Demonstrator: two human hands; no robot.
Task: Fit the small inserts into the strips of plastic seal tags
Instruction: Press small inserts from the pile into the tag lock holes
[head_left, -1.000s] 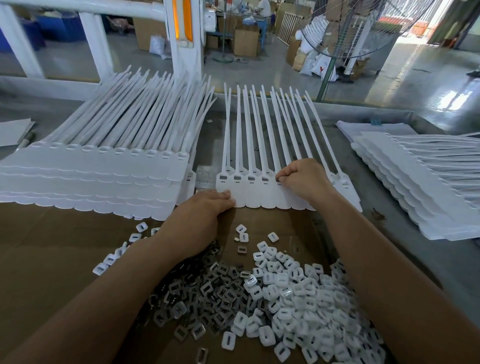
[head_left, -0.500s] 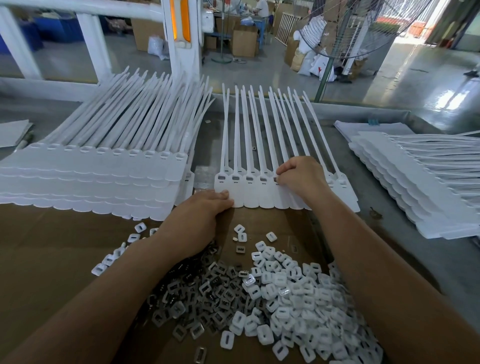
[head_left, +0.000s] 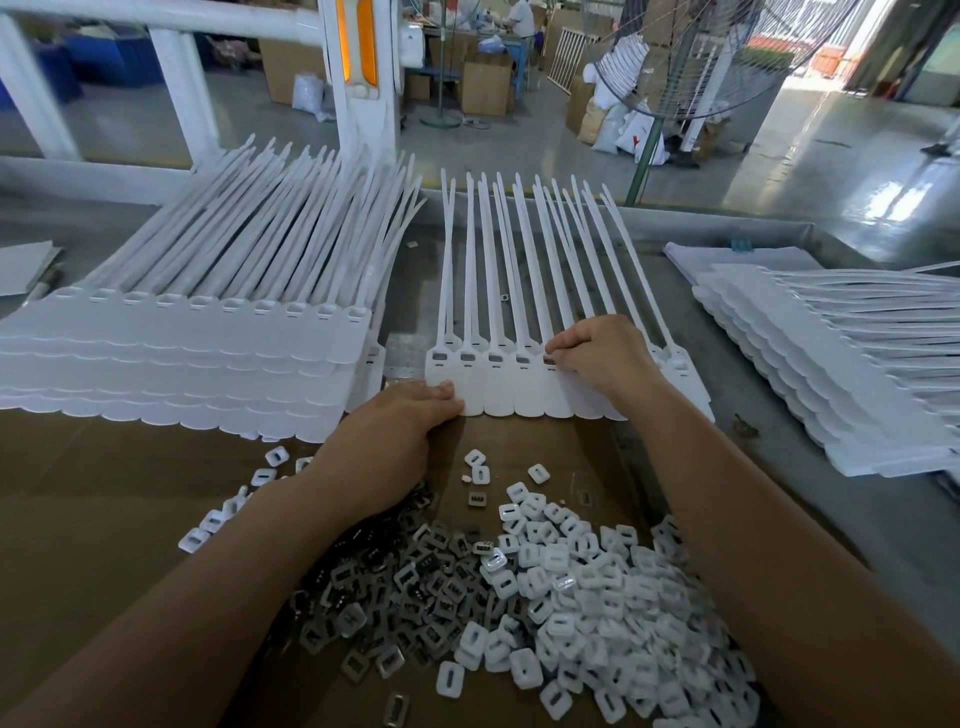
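Left hand (head_left: 395, 436), fingers straight and together, presses the smooth strip (head_left: 498, 397) at its scalloped near edge. Right hand (head_left: 602, 358) curls its fingers over a slot, grip hidden. Boxy inserts (head_left: 571, 587) heap behind the fingertips, bare cardboard (head_left: 566, 441) between.

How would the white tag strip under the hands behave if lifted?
Probably floppy: the white plastic strip of seal tags has long thin tails that splay unevenly. Likely light and apt to slide, since the left hand braces its near edge while the right hand presses a small insert in.

Only the right hand (head_left: 602, 358) has shifted minutely on the tag strip (head_left: 498, 395).
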